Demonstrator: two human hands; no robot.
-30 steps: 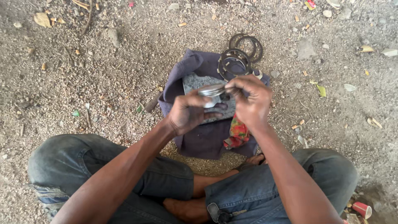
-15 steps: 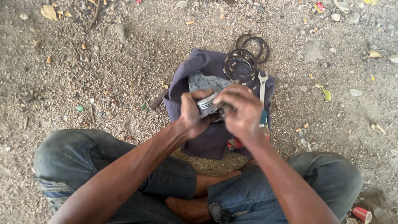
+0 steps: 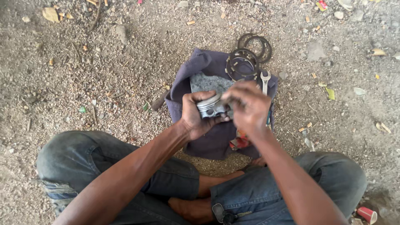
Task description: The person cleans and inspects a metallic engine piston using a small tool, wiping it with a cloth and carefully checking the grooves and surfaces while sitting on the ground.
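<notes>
Nearest the camera, the person sits cross-legged on gravelly ground in dark jeans, bare feet tucked between the knees, with a small red cap [image 3: 366, 214] lying by the right knee. Above the lap, the left hand [image 3: 196, 116] is wrapped around a grey metal piston [image 3: 211, 107], fingers curled under it and thumb over the top, so the grooved crown shows between them. The right hand [image 3: 248, 106] is bunched at the piston's right end, fingertips pinched together against it; what they pinch is blurred and I cannot tell. Both hands hover just over a purple cloth [image 3: 216, 137] spread on the ground, with a flat grey stone [image 3: 206, 82] resting on it behind the piston. A silver open-ended spanner [image 3: 264, 81] lies on the cloth's right side, partly hidden by the right hand. Farther off, dark metal rings [image 3: 241, 62] sit at the cloth's far edge, and another ring [image 3: 256, 45] lies on the dirt beyond.
</notes>
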